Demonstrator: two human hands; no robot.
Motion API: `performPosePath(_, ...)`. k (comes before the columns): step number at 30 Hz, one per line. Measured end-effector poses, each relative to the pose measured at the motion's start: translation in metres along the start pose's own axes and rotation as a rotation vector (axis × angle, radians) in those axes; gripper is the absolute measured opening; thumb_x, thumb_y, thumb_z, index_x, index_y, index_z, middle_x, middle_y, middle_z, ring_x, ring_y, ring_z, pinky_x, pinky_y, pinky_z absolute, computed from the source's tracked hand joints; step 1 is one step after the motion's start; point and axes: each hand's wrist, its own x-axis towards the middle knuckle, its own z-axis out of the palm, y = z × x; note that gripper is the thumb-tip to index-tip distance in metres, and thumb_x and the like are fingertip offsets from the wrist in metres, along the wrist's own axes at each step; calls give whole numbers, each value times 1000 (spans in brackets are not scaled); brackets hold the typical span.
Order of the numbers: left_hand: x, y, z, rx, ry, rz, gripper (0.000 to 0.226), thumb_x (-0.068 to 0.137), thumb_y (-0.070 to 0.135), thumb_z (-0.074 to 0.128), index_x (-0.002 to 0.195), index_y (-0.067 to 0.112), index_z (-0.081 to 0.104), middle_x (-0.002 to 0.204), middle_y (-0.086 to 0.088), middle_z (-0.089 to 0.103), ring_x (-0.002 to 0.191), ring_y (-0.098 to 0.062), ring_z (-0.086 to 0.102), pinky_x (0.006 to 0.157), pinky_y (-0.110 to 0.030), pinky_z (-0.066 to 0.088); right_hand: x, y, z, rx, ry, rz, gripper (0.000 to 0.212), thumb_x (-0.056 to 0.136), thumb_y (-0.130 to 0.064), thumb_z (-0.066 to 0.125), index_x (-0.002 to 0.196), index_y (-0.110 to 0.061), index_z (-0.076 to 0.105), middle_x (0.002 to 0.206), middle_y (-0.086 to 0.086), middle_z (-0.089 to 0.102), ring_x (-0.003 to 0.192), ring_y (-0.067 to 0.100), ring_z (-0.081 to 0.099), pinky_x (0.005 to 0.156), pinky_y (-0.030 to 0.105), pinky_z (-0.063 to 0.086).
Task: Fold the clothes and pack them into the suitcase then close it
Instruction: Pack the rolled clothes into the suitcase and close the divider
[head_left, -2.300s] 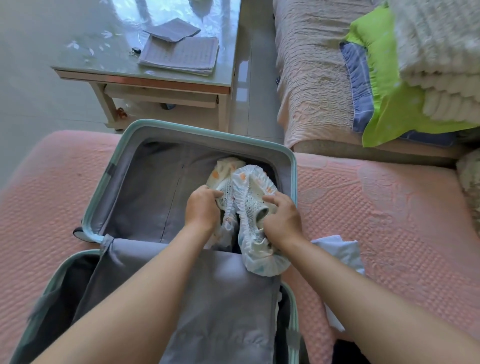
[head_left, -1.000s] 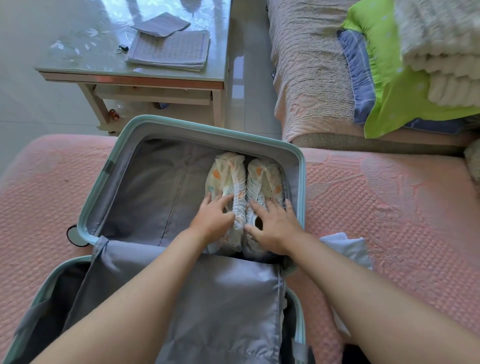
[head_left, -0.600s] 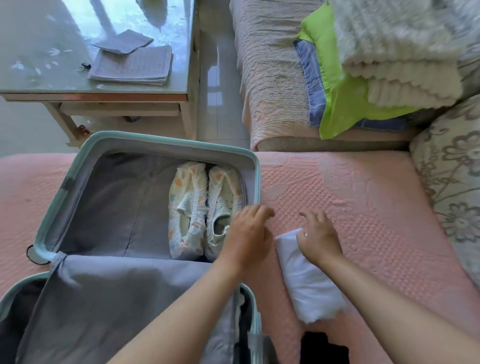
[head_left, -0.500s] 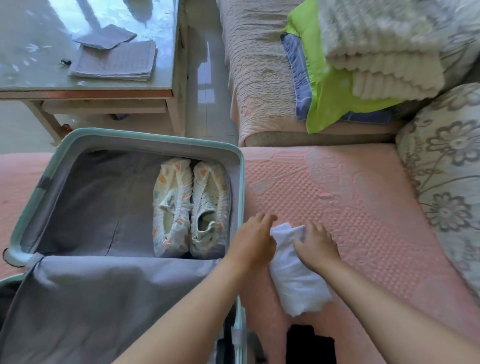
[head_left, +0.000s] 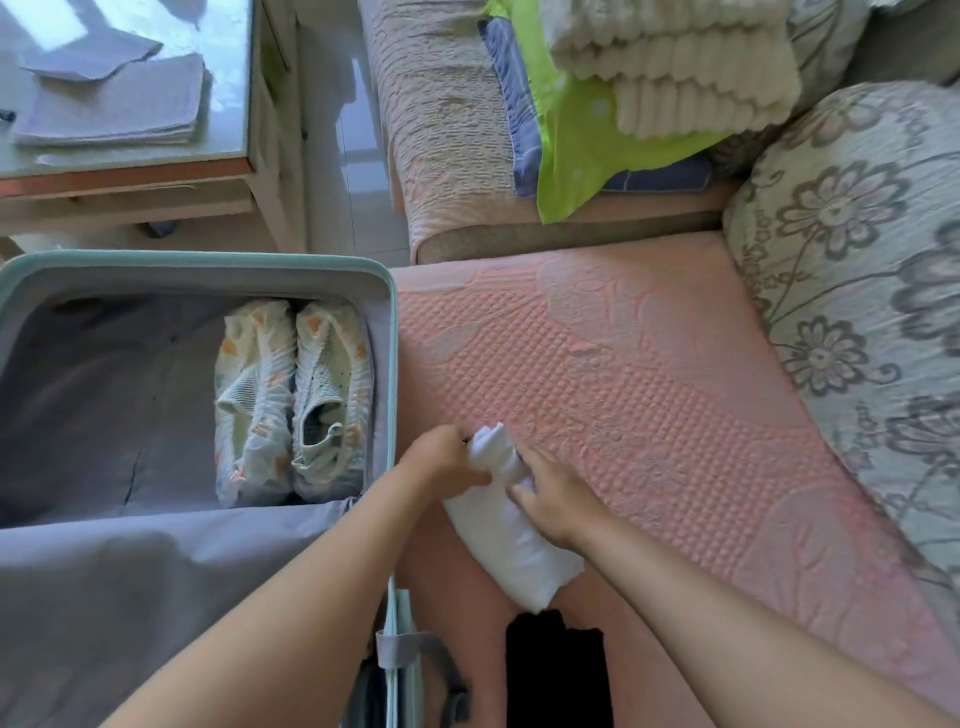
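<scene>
An open teal suitcase (head_left: 208, 262) with grey lining lies on the pink bed cover at the left. Two patterned white shoes (head_left: 293, 395) sit side by side in its far right corner. Just right of the suitcase a folded white garment (head_left: 506, 535) lies on the cover. My left hand (head_left: 441, 460) grips its far left end. My right hand (head_left: 553, 496) holds its right side, fingers curled over the cloth. A black folded item (head_left: 556, 670) lies near the bottom edge, below the white garment.
The pink quilted bed cover (head_left: 649, 389) stretches to the right. A floral cushion (head_left: 857, 291) lies at the right edge. Beyond the bed are a sofa with green and blue bedding (head_left: 561, 119) and folded white blankets (head_left: 675, 57). A glass-topped table (head_left: 130, 156) with papers stands far left.
Both hands left the shoes in the suitcase and moved right to the white garment. They now hold it, where a moment ago they were only reaching it. The view shifted right.
</scene>
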Motion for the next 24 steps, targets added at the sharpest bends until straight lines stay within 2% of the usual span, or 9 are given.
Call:
performPosePath(3,-10,-6,-8,-135,-24,60,31,78,15,75,107,15,65,101,-3,67,89,-21,63,74,-30,49,-9,-8,-5,74,11,-29,69,97,-26,58,158,-30,25,155,-5,39,141,15,38,116,32,31)
performPosePath(7,-38,-15,-23,-366,-32,112,18,80,6,65,96,14,61,91,0,68,76,-14,59,70,-30,46,-23,-28,-14,148,-66,-2,75,94,-39,57,158,-40,16,151,-11,42,137,13,43,114,37,33)
performPosePath(9,-53,-19,-35,-457,43,149,15,75,9,60,90,11,58,79,2,63,71,-13,53,68,-32,43,-28,-42,-18,122,-37,-45,69,90,-48,58,152,-45,29,137,-19,54,123,5,52,113,44,33)
performPosePath(11,-71,-22,-54,-533,91,140,17,77,0,56,88,14,56,76,5,58,69,-10,49,63,-25,42,-30,-62,-18,29,16,-132,44,95,-45,58,137,-39,49,108,-25,60,100,-7,53,107,42,34)
performPosePath(14,-100,-32,-94,-571,57,141,39,75,1,57,105,25,50,95,2,57,73,-11,55,57,-21,45,-31,-105,-16,19,108,-230,31,92,-55,56,110,-31,62,92,-14,66,85,10,63,77,35,46)
performPosePath(17,-126,-52,-132,-456,86,176,68,74,22,77,131,41,45,114,4,58,93,-18,64,67,-29,55,-25,-154,-9,-133,205,-325,36,94,-58,55,104,-25,62,89,-4,68,78,22,63,66,36,44)
performPosePath(19,-138,-71,-154,-320,253,158,54,84,27,74,133,37,51,116,6,62,99,-16,62,75,-32,55,-20,-193,0,-177,256,-406,34,94,-57,56,104,-25,64,91,-4,69,80,21,63,65,33,41)
performPosePath(21,-149,-97,-173,-382,369,131,35,89,27,69,120,37,58,106,8,66,95,-14,63,75,-34,55,-16,-233,13,-155,252,-442,31,92,-56,58,107,-30,63,94,-7,69,84,19,64,68,33,44)
performPosePath(24,-169,-146,-195,-458,473,68,22,91,20,65,105,36,59,96,13,66,91,-10,62,77,-35,53,-3,-283,33,-258,89,-388,49,85,-49,61,131,-37,50,111,-4,69,100,23,64,83,34,47)
